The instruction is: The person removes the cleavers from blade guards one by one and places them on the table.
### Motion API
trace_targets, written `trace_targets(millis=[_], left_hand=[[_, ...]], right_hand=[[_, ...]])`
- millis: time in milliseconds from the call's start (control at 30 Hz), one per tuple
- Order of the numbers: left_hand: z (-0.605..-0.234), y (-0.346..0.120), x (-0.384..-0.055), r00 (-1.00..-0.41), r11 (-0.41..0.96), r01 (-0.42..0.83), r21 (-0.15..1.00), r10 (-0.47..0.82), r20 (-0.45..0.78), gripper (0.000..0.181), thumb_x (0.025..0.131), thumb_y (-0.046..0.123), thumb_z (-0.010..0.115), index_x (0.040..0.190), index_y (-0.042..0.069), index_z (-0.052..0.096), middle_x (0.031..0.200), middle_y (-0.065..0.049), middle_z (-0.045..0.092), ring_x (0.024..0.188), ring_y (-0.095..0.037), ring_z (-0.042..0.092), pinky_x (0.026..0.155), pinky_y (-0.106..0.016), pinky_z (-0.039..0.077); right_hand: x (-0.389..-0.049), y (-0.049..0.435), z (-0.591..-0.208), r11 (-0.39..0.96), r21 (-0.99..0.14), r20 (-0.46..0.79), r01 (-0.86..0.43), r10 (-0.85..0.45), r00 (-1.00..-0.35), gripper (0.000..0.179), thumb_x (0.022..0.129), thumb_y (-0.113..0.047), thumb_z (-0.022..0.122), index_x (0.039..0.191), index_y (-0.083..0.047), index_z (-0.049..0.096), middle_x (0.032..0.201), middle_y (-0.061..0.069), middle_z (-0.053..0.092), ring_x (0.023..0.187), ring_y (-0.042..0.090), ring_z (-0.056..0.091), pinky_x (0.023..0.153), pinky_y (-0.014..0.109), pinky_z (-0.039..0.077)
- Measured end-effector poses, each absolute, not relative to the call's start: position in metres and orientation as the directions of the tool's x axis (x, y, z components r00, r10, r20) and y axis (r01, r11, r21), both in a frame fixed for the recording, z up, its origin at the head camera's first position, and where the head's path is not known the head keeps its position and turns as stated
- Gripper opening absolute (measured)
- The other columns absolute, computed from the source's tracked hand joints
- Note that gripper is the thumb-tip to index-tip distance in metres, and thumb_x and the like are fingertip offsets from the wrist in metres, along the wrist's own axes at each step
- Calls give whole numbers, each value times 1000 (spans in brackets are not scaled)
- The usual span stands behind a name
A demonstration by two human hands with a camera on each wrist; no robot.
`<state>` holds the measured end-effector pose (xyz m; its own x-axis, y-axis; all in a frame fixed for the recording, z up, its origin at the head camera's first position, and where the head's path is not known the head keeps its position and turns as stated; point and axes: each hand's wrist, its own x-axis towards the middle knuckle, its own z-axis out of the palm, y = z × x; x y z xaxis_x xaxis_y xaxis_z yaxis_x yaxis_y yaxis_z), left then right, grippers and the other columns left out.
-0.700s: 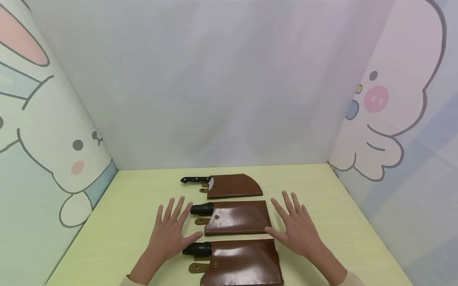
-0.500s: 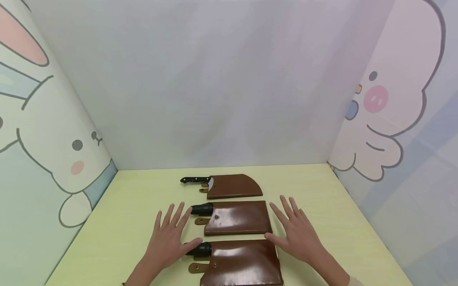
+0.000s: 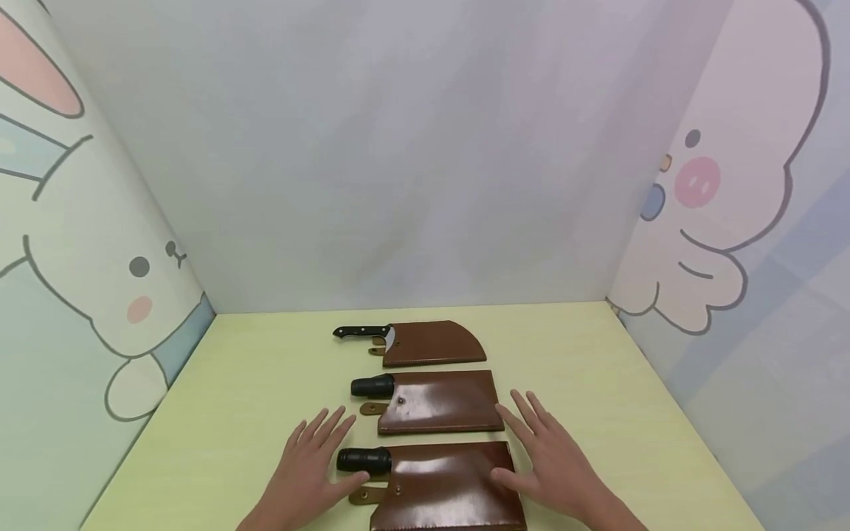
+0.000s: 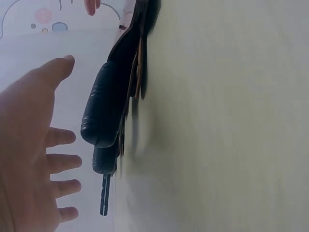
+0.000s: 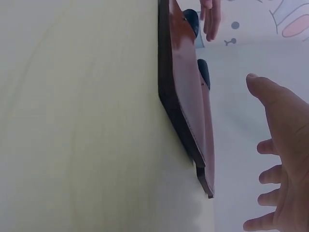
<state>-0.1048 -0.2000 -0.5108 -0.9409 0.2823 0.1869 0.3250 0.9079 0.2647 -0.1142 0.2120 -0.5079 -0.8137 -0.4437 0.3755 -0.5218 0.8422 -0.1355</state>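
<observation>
Three cleavers in brown leather sheaths lie in a column on the table, handles to the left. The far cleaver [image 3: 434, 344] has a rounded sheath and a black riveted handle, with a sliver of blade showing. The middle cleaver [image 3: 441, 402] and the near cleaver [image 3: 451, 487] have thick black handles and loose snap straps. My left hand [image 3: 307, 468] hovers with fingers spread by the near handle [image 4: 99, 106], holding nothing. Fingers spread too, my right hand [image 3: 554, 464] is over the right end of the near sheath, its thumb overlapping that sheath in the head view.
The pale yellow tabletop [image 3: 265, 361] extends on both sides of the cleavers. A plain grey wall [image 3: 412, 162] stands behind. Side walls carry a cartoon rabbit [image 3: 86, 273] on the left and a pig [image 3: 724, 147] on the right.
Both hands have drawn back toward the person, from beside the middle cleaver to beside the near one. The cleavers have stayed in place.
</observation>
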Motion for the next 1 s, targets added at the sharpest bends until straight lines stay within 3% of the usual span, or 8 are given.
trace_targets(millis=[300,533,700,1000], left_hand=[[-510,-197,-104,-945,863,301,406,328,4,88,84,77,63,148,16,55,151,-7,53,143,-38,44,112,-61,36],[-511,-200,-109,-915,822,365,438,403,7,80,86,71,66,143,15,60,140,-8,62,131,-35,56,105,-59,46],[-512,-204,-118,-878,781,417,464,479,-17,69,90,65,67,136,15,64,127,-2,68,115,-24,64,95,-47,54],[-518,-203,-128,-838,696,474,539,545,34,55,92,56,70,127,15,68,117,6,65,101,-9,59,83,-33,54]], right_hand=[[-102,214,-523,808,-162,293,-566,-509,-810,100,81,-75,69,157,-15,44,162,9,40,147,34,39,103,51,49],[-99,212,-527,782,-185,188,-595,-566,-803,107,79,-84,61,160,-18,38,163,5,38,148,29,39,104,48,49],[-101,209,-526,762,-235,156,-603,-583,-797,108,77,-86,61,161,-24,34,163,4,38,145,30,43,101,52,51],[-105,204,-529,758,-196,150,-622,-603,-783,107,75,-91,57,158,-25,41,154,4,49,135,27,52,97,52,50]])
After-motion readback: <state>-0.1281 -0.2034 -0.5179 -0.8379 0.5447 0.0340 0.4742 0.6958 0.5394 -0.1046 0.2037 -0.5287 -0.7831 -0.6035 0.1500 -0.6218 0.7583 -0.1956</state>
